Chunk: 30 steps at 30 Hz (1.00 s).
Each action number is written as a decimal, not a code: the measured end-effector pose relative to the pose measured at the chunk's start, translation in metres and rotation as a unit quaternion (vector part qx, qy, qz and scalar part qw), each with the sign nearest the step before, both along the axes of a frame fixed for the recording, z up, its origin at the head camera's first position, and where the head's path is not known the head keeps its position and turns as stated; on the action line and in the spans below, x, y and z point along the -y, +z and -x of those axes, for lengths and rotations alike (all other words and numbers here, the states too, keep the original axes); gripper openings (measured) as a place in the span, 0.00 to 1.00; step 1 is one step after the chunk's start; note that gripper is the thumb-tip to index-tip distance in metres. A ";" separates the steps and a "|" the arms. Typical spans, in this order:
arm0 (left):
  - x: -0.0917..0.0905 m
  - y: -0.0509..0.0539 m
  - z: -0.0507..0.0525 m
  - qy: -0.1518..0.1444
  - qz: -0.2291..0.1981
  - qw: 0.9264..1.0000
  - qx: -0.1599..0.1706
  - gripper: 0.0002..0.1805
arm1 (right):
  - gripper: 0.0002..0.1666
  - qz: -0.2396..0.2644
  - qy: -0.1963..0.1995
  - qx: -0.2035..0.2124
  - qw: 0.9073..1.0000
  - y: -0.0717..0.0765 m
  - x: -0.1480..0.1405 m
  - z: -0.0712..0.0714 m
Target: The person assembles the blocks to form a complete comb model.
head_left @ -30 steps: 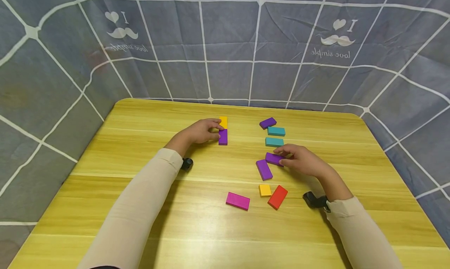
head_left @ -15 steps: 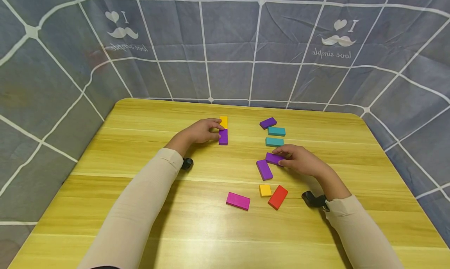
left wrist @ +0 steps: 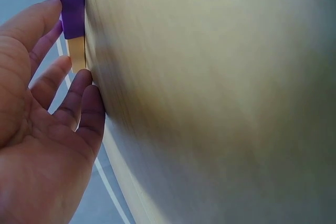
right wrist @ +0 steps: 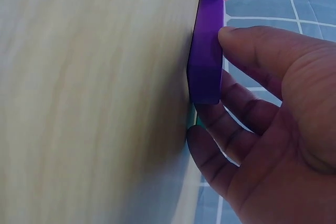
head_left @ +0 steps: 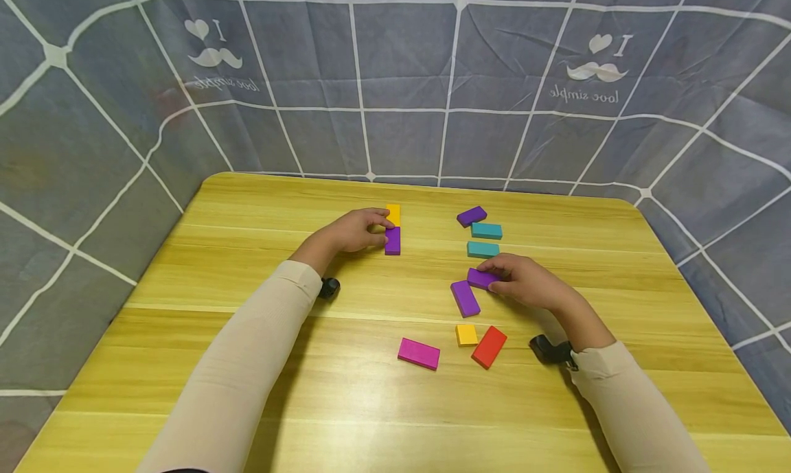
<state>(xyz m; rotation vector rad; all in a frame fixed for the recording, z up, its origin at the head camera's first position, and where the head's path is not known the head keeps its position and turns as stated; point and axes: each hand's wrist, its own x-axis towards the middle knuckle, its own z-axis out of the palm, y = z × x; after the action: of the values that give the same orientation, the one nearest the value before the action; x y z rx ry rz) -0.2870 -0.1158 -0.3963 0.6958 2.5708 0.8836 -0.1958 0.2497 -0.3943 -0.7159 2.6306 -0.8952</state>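
Beside a purple block [head_left: 392,241] and a yellow block [head_left: 393,215] that stand end to end, my left hand [head_left: 353,231] has its thumb on the purple one's left side and a fingertip near their joint. The left wrist view shows the relaxed fingers [left wrist: 58,87] next to the purple block [left wrist: 73,6] and the yellow block [left wrist: 77,53]. My right hand [head_left: 531,281] pinches the right end of another purple block [head_left: 482,279] between thumb and fingers; the right wrist view shows this block [right wrist: 206,51] lying flat. A third purple block [head_left: 465,298] lies at its left end.
Beyond the right hand lie two teal blocks [head_left: 486,231] and a dark purple block [head_left: 472,216]. Nearer are a small yellow block [head_left: 466,335], a red block [head_left: 489,347] and a magenta block [head_left: 418,353]. A grey curtain [head_left: 402,68] stands behind the wooden table [head_left: 346,404].
My right hand has shifted slightly left along the purple block. My left hand stays in place.
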 end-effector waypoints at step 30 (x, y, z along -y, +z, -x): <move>-0.002 0.001 0.001 0.002 0.003 1.000 -0.004 0.21 | 0.18 -0.011 0.002 -0.014 1.000 -0.002 -0.001 0.007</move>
<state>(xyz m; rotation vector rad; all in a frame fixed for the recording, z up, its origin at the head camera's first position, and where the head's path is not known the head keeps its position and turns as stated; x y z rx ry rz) -0.2876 -0.1142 -0.3956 0.6941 2.5821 0.8743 -0.2025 0.2510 -0.3959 -0.7316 2.6589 -0.8589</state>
